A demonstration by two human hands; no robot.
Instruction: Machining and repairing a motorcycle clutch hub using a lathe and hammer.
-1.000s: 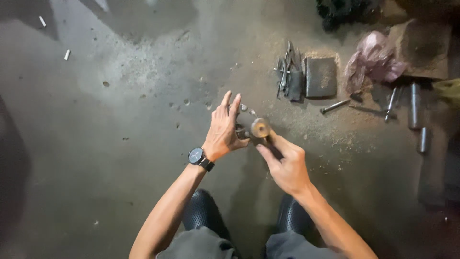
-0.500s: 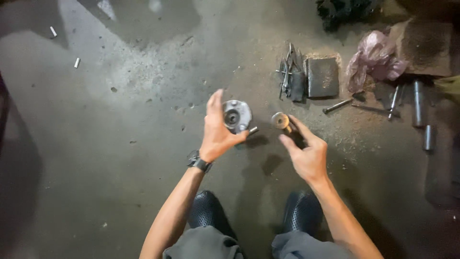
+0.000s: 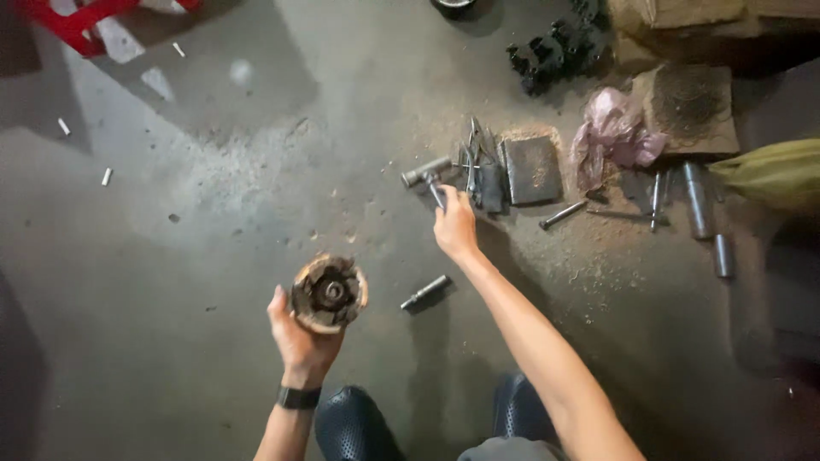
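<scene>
Presently, findings as observed from beside the worker, on a stained concrete floor (image 3: pixel 213 358):

Work in hand: a round, rusty-rimmed metal hub part (image 3: pixel 330 293) with a dark toothed centre, held up off the floor.

Progress: the part is free in the hand, with nothing fitted into its centre — I judge the disassembly or cleaning to be partway, with tool work on the centre not yet begun.

Left hand (image 3: pixel 301 340): fingers wrapped from below around the hub part, clamped on its rim; open face turned up toward the camera.

Right hand (image 3: pixel 454 227): arm stretched forward, fingers curled together on the handle of a small hammer (image 3: pixel 426 173) lying on the floor; whether the grip is fully closed I cannot tell — the palm hides it.

Loose piece: a short metal pin (image 3: pixel 424 292) lies on the floor between the two hands, touched by neither.

Tool spread: just beyond the right hand, a pair of pliers (image 3: pixel 472 154), a flat dark metal block (image 3: pixel 530 170), and further steel rods (image 3: pixel 697 200) beside a pink crumpled rag (image 3: pixel 611 132).

Footing: dark shoes (image 3: pixel 354 427) at the lower edge, the person crouching over the work.
</scene>
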